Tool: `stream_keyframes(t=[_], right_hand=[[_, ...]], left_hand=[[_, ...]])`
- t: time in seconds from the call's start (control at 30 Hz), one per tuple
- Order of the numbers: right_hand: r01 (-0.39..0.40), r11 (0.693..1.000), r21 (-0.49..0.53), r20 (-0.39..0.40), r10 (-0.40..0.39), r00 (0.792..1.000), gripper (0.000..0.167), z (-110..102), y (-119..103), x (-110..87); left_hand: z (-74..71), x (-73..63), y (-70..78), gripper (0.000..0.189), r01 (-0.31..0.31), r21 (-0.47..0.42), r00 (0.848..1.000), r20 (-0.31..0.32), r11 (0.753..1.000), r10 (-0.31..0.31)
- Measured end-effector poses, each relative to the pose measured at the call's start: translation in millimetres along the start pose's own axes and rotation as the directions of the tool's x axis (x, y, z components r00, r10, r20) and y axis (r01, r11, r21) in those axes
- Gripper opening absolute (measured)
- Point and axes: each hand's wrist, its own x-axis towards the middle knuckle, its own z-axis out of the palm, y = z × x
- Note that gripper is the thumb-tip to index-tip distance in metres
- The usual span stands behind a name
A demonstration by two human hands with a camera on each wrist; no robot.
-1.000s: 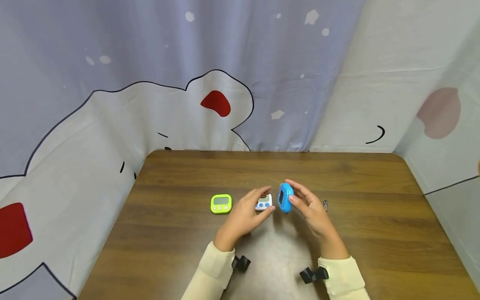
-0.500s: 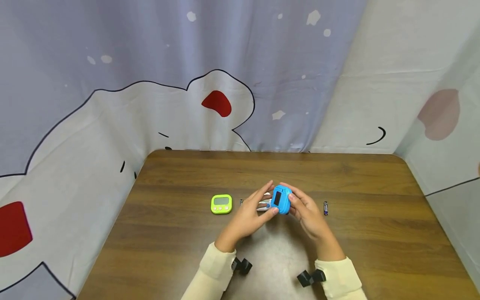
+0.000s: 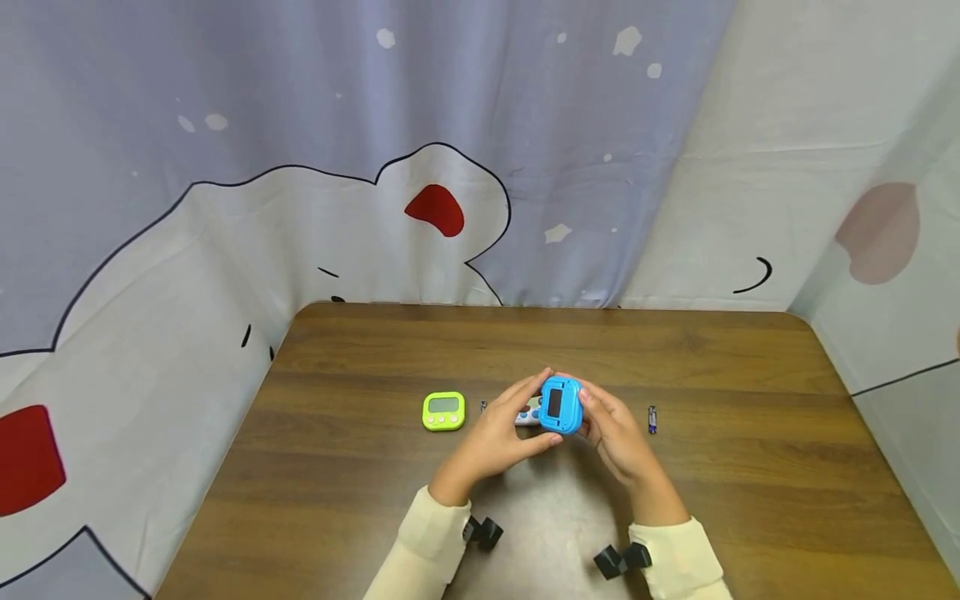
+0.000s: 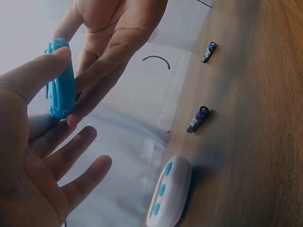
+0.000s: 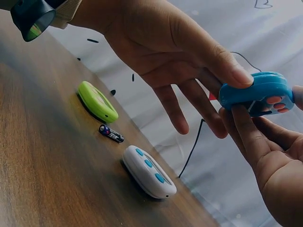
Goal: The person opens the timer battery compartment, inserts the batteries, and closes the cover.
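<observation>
A blue digital timer [image 3: 561,405] is held above the table between both hands, its back with a dark rectangular recess turned toward the head camera. My left hand [image 3: 495,433] pinches one edge with thumb and index finger; its other fingers are spread in the left wrist view. My right hand [image 3: 618,433] grips the opposite edge. Pink buttons on the timer's front [image 5: 276,105] show in the right wrist view. Behind and below the hands lies a white timer [image 3: 528,413] with blue buttons, partly covered by the left hand in the head view.
A green timer [image 3: 444,412] lies to the left on the wooden table [image 3: 337,467]. One battery [image 5: 111,133] lies between the green and white timers. Two more batteries, a nearer one [image 4: 197,119] and a farther one [image 4: 209,52], lie beyond the white timer. Curtains hang behind the table.
The blue timer has moved slightly left and turned so its back faces the head camera. My left hand, apart from it at first, now holds its left edge.
</observation>
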Motion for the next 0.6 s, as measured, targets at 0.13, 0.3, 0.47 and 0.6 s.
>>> stream_keyframes(t=[0.13, 0.3, 0.47, 0.6], right_hand=[[-0.004, 1.0, 0.017, -0.002, 0.004, 1.0, 0.051, -0.2, 0.4, 0.6], [0.004, 0.999, 0.037, -0.009, -0.004, 1.0, 0.054, -0.4, 1.2, 0.1], [-0.007, 0.999, 0.042, 0.002, 0.007, 1.0, 0.055, -0.6, 0.8, -0.7], [-0.016, 0.999, 0.041, 0.005, 0.016, 1.0, 0.055, -0.3, -0.1, -1.2]], left_hand=[[0.1, -0.1, -0.8, 0.084, -0.001, 0.006, 1.0, -0.006, 1.0, 0.001], [0.8, 0.1, -1.2, 0.081, -0.032, -0.007, 0.999, -0.025, 0.999, 0.032], [1.1, 0.7, -1.8, 0.079, -0.076, -0.022, 0.996, -0.047, 0.997, 0.075], [0.9, 0.7, -2.3, 0.079, -0.088, -0.029, 0.995, -0.057, 0.996, 0.087]])
